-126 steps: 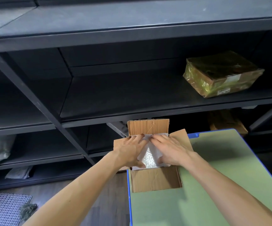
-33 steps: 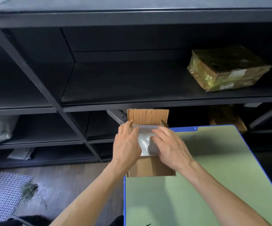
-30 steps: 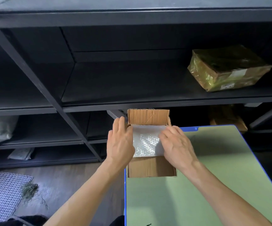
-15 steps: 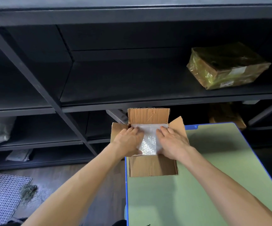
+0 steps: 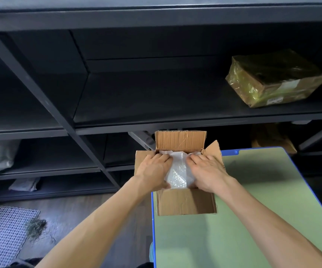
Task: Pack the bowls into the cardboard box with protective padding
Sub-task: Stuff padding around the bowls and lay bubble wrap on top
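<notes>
Two bare hands press white padding down into an open cardboard box at a green table's corner.

Left hand and right hand, fingers spread flat, flank the bubble wrap; no bowls show, probably beneath. Closing the flaps likely follows.

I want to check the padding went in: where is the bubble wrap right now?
In the head view, the bubble wrap lies in the open cardboard box at the green table's far-left corner, pressed between the left hand and right hand.
</notes>
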The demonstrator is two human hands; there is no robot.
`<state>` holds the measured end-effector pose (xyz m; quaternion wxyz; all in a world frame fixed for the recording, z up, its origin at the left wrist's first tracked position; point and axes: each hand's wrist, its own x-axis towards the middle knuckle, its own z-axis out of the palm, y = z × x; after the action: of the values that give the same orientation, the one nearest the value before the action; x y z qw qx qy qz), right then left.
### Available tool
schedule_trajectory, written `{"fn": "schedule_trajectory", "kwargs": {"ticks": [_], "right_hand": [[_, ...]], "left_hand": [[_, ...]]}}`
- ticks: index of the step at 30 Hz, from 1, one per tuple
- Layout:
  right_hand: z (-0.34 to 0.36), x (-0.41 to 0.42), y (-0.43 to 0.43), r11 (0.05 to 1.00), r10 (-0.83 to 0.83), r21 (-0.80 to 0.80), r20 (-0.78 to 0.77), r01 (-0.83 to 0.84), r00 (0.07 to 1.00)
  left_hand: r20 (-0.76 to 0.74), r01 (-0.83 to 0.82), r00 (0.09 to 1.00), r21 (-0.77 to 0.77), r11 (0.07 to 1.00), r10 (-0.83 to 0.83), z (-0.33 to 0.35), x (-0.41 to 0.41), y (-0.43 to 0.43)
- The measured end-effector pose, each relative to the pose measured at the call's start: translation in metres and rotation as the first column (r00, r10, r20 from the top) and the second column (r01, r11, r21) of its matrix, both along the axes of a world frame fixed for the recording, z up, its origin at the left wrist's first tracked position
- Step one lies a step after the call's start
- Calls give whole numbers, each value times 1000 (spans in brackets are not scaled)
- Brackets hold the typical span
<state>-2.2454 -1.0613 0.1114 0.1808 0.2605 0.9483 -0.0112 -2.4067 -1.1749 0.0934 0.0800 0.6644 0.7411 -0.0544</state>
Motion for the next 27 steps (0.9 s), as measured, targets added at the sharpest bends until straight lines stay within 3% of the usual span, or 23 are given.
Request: {"fn": "schedule_trajectory", "kwargs": {"ticks": [12, 20, 24, 27], "right_hand": [[0, -2, 3, 1000, -20, 12, -41, 21, 999], [1, 12, 2, 999, 23, -22, -109, -26, 994], [8, 28, 0, 997, 75, 50, -213, -66, 974], [19, 41, 3, 984, 67, 176, -238, -25, 969]], "left_hand": [[2, -18, 1000, 14, 1000, 18, -1, 1, 5], [79, -77, 994, 74, 994, 71, 0, 3, -12], [127, -119, 987, 184, 976, 97, 4, -3, -35], [220, -269, 950, 213, 939, 223, 11, -7, -49]]}}
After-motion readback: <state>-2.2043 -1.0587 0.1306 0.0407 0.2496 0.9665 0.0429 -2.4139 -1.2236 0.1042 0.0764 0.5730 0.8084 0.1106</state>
